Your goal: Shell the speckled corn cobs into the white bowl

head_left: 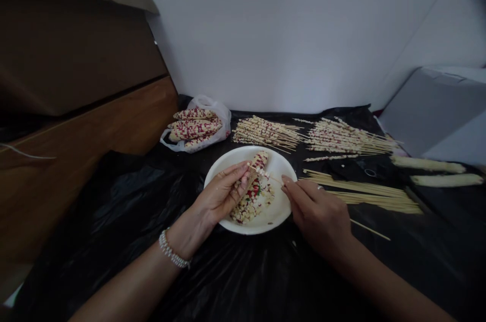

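Note:
My right hand [319, 210] is closed round a thin wooden skewer [275, 179], whose back end sticks out past the wrist on the right. Several pale corn kernels [261, 172] are threaded near its far end. At the tip, the fingers of my left hand [224, 188] are pinched together, apparently on a corn kernel [249, 164] partly hidden by them. Both hands are over a white bowl [281, 215]. Inside it lie loose cream and dark red kernels [243, 213] and a speckled corn cob [260, 158], with something red and green among them.
A plastic bag [224, 114] of speckled cobs [195, 129] stands at the back left. Two piles of kernel-threaded skewers [266, 132] [337, 137] lie behind the bowl. Bare skewers [372, 198] and two stripped cobs [448, 180] are to the right, on black plastic sheeting [129, 220].

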Tool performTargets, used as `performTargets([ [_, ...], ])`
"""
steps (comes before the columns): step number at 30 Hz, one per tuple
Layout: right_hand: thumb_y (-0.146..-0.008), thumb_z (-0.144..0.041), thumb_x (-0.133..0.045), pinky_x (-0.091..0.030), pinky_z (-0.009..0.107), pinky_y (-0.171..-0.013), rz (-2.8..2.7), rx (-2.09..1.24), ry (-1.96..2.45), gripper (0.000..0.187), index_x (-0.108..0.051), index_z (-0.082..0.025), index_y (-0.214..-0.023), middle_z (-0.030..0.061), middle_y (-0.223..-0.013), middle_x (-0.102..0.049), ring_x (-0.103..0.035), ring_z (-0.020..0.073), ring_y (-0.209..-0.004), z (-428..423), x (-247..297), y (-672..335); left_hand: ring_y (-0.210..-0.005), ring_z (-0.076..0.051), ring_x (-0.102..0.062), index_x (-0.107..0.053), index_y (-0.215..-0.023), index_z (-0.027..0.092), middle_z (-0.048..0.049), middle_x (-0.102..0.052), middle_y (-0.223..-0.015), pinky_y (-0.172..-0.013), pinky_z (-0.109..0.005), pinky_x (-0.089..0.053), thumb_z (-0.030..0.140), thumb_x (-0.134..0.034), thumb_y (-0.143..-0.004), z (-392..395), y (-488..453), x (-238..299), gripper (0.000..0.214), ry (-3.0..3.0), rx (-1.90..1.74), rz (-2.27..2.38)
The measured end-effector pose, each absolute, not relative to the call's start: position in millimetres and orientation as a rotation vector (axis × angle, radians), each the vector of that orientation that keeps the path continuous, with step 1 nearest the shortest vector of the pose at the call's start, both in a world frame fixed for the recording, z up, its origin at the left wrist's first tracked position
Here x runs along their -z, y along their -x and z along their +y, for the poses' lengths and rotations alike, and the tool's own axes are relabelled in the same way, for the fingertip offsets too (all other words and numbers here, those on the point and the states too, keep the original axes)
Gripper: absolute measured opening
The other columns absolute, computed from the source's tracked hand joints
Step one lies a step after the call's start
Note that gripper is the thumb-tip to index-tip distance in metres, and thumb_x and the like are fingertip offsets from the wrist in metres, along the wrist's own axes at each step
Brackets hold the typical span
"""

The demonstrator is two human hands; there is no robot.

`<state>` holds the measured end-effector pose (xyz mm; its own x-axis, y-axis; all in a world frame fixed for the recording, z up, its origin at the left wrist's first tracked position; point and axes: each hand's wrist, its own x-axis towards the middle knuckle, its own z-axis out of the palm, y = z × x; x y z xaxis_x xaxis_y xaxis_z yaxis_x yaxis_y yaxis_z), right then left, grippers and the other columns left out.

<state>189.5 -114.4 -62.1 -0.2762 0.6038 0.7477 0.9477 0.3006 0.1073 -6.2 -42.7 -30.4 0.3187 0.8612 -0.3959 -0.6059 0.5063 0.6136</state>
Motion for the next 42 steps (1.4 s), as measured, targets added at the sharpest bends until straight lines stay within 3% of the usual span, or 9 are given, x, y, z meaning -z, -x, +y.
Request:
performTargets([
  [6,-0.094,-0.018,-0.054,-0.036,0.029,-0.054,-1.975,0.747,1.363,0.025,-0.069,-0.015,-0.113,0.0026,-0.079,-0.070,-0.060,0.0124,-0.064,-115.3,61.9,-188.6,-0.062,-0.007,-0.066,-0.072,-0.089,0.006,-0.0076,-0.072,-0.078,-0.065,-0.012,-0.057,-0.006,-0.058,-0.081,-41.2,7.6,31.8,0.020,-0.456,-0.990,0.792],
  [15,-0.094,-0.015,-0.053,-0.035,0.028,-0.056,-1.997,0.747,1.339,0.026,-0.067,-0.014,-0.115,0.0027,-0.079,-0.071,-0.059,0.0117,-0.062,-117.0,61.0,-185.8,-0.060,-0.007,-0.066,-0.073,-0.081,0.005,-0.0072,-0.071,-0.073,-0.056,-0.010,-0.055,0.000,-0.066,-0.080,-43.9,5.8,29.3,0.009,-0.499,-0.879,0.820],
  [19,-0.093,-0.016,-0.055,-0.035,0.030,-0.055,-1.997,0.732,1.351,0.025,-0.067,-0.014,-0.115,0.0020,-0.079,-0.070,-0.058,0.0129,-0.060,-117.6,61.2,-184.2,-0.067,-0.009,-0.068,-0.074,-0.086,0.007,-0.0075,-0.072,-0.078,-0.063,-0.012,-0.057,0.002,-0.064,-0.082,-47.8,2.6,31.7,0.011,-0.543,-0.923,0.813],
  [27,-0.094,-0.023,-0.057,-0.038,0.029,-0.059,-1.998,0.767,1.383,0.034,-0.061,-0.010,-0.124,0.0069,-0.097,-0.072,-0.062,0.0157,-0.070,-115.4,48.4,-186.7,-0.065,-0.007,-0.067,-0.072,-0.087,0.008,-0.0049,-0.071,-0.077,-0.063,-0.011,-0.056,0.000,-0.061,-0.084,-42.7,2.8,28.1,0.014,-0.401,-1.071,0.828],
  [29,-0.095,-0.029,-0.057,-0.036,0.030,-0.058,-1.977,0.845,1.428,0.035,-0.062,-0.010,-0.123,0.0055,-0.089,-0.072,-0.060,0.0156,-0.065,-114.1,45.0,-190.7,-0.063,-0.006,-0.065,-0.070,-0.087,0.009,-0.0027,-0.069,-0.075,-0.061,-0.010,-0.055,0.000,-0.057,-0.086,-36.4,6.2,25.8,0.016,-0.297,-1.159,0.852],
  [34,-0.096,-0.031,-0.055,-0.031,0.030,-0.054,-2.012,0.848,1.409,0.023,-0.071,-0.016,-0.099,0.0007,-0.070,-0.067,-0.056,0.0142,-0.056,-114.6,45.2,-195.3,-0.058,-0.005,-0.062,-0.068,-0.095,0.008,-0.0028,-0.066,-0.074,-0.056,-0.011,-0.054,0.006,-0.052,-0.091,-26.6,13.7,22.8,0.017,-0.186,-1.258,0.813],
  [38,-0.094,-0.023,-0.056,-0.029,0.031,-0.055,-2.128,0.847,1.322,0.020,-0.068,-0.015,-0.107,-0.0013,-0.067,-0.062,-0.053,0.0144,-0.054,-120.0,48.3,-192.5,-0.052,-0.004,-0.057,-0.068,-0.092,0.007,-0.0022,-0.062,-0.067,-0.045,-0.008,-0.047,0.009,-0.050,-0.093,-28.0,14.1,22.3,0.018,-0.239,-1.215,0.769],
  [42,-0.093,-0.020,-0.056,-0.027,0.031,-0.054,-2.091,0.907,1.345,0.024,-0.065,-0.014,-0.115,-0.0022,-0.067,-0.060,-0.050,0.0139,-0.052,-123.9,51.1,-189.9,-0.055,-0.004,-0.060,-0.068,-0.087,0.007,-0.0037,-0.066,-0.071,-0.050,-0.008,-0.052,0.004,-0.050,-0.092,-30.1,11.2,22.3,0.019,-0.221,-1.252,0.800],
])
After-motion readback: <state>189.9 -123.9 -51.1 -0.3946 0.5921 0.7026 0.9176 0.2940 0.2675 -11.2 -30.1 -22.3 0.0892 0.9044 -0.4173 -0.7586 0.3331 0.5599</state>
